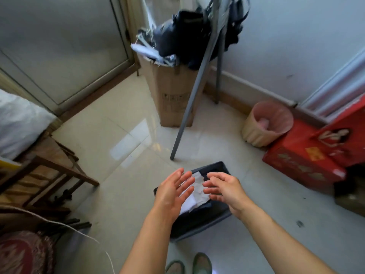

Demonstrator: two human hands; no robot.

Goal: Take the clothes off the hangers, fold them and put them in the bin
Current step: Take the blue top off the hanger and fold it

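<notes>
A dark bin [219,167] stands on the tiled floor in front of my feet, with folded white cloth [198,187] and dark cloth [197,216] inside. My left hand [173,191] hovers over the bin's left side, palm turned inward and fingers straight, holding nothing. Facing it over the right side is my right hand [224,189], fingers relaxed and empty. Dark clothes [189,34] hang from a grey rack [194,89] at the back, above a tall cardboard box [171,91].
Hangers [146,46] stick out of the cardboard box. A pink-lined wastebasket [266,123] and red boxes [308,157] sit at the right by the wall. Wooden chairs [45,175] and a white bundle [19,123] crowd the left. Open tiled floor lies between.
</notes>
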